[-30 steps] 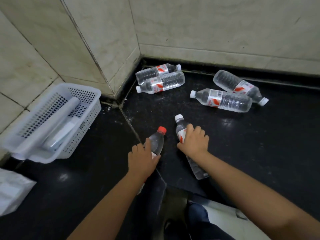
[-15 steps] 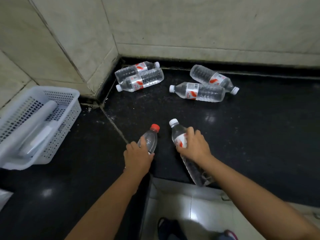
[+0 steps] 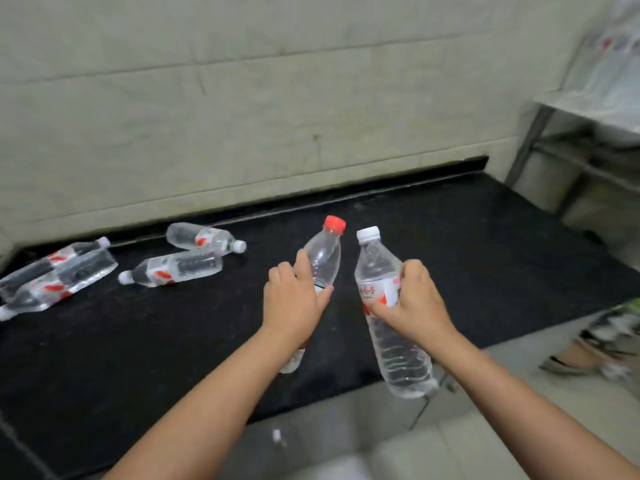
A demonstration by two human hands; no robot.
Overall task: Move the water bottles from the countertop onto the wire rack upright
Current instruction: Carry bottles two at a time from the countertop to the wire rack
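The left hand [image 3: 292,303] is gripping a red-capped bottle [image 3: 322,258] around its middle, fingers and thumb curled round the clear body, and the right hand [image 3: 412,301] is clamping a white-capped bottle [image 3: 382,299] over its label, thumb across the front. That label is showing white with a red swoosh and a line of small red characters (too blurred to read); the red-capped bottle's label is mostly lying hidden under the left palm, with only a thin teal edge peeking out. Both bottles are being held above the black counter [image 3: 485,258], their long axes running nearly upright, caps tilting up and away from the person, bases hanging below the wrists, the white-capped one's base reaching past the counter's near edge. Well to the left of the left hand, four more bottles are lying on their sides on the counter: a pair [image 3: 55,275] side by side at the far left, one [image 3: 173,268] with its white cap pointing left, and one [image 3: 204,237] behind it near the wall with its cap pointing right, each wearing the same white and red label. Far up and to the right of the right hand, a metal rack [image 3: 568,133] is standing blurred against the wall.
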